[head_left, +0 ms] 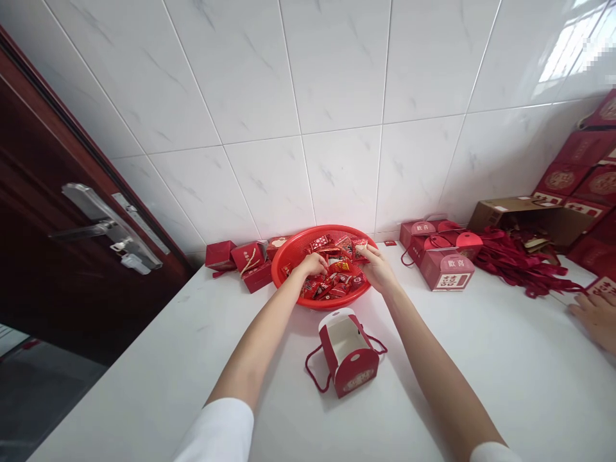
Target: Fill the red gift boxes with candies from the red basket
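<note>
A red plastic basket (276, 273) holds many small red wrapped candies (337, 282). My left hand (314, 264) is inside it on the left, fingers bent down and pressed together among the candies; what they grip, if anything, is hidden. On the right side of the basket, my right hand (378, 268) pinches a red and white wrapped candy (360, 244) near the rim. In front of the basket, nearer to me, stands an open red gift box (353, 369) with a white inside and dark red cord handles. No contents show in the part of its inside I can see.
Closed red boxes (257, 276) lie left of the basket, and more gift boxes (447, 273) stand right. Beyond are dark red ribbons (514, 260), a cardboard box (524, 205) and stacked red boxes (582, 160). Another person's hand (597, 314) rests at the right edge.
</note>
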Available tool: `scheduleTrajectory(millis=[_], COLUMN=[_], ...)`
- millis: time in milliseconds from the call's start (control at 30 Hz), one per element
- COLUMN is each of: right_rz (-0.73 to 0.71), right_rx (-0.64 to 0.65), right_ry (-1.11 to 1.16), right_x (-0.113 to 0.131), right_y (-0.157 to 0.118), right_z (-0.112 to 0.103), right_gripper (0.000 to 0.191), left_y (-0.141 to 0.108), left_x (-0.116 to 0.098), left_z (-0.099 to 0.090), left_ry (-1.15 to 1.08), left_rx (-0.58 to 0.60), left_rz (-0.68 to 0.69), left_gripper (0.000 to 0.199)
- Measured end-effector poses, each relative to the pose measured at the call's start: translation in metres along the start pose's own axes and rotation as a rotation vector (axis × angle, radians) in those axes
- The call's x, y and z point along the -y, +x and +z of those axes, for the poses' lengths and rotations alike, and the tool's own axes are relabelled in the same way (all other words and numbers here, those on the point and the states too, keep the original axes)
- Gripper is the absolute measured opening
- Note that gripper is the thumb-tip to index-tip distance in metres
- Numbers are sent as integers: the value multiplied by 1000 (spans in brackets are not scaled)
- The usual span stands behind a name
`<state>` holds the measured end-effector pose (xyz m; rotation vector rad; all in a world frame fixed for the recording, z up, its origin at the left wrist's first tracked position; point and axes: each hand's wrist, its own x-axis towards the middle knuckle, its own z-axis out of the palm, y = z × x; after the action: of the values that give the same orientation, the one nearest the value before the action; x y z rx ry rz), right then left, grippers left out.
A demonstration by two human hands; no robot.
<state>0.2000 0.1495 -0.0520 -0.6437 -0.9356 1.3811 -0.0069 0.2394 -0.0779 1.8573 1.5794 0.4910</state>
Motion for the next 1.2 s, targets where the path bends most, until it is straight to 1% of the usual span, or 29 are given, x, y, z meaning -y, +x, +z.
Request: scheduleTrajectory(millis=[200,300,500,700,833,933,1033,1100,1200], right_rz=[-3,2,14,21,31,42,71,86,68], right_rx=[6,9,-10,-21,-28,-25,-33,-40,-11], right_ry=[3,0,33,66,69,81,96,97,97], right_x=[0,1,-1,-2,1,6,14,21,33], right_y=[0,-1,1,1,-1,-3,-4,-7,-13], right_z=[0,0,-2,-1,0,2,3,5,12], right_gripper=[26,27,26,29,31,34,32,31,28], left_y=[-5,-8,-14,-19,-27,-41,-66,-88,-127], left_x=[-13,-17,-25,-36,-46,-55,-59,-60,-60], left_z=[-1,-2,-2,-2,-5,-6,-5,-4,-6], left_ry=[-124,-191,-315,-410,-468,-533,-705,-801,-776], left_rx=[-14,-28,-15,-84,-162,-251,-315,-298,-214], left_rz=[62,102,168,207,249,299,316,300,297], left_gripper=[6,6,5,17,23,28,39,44,45])
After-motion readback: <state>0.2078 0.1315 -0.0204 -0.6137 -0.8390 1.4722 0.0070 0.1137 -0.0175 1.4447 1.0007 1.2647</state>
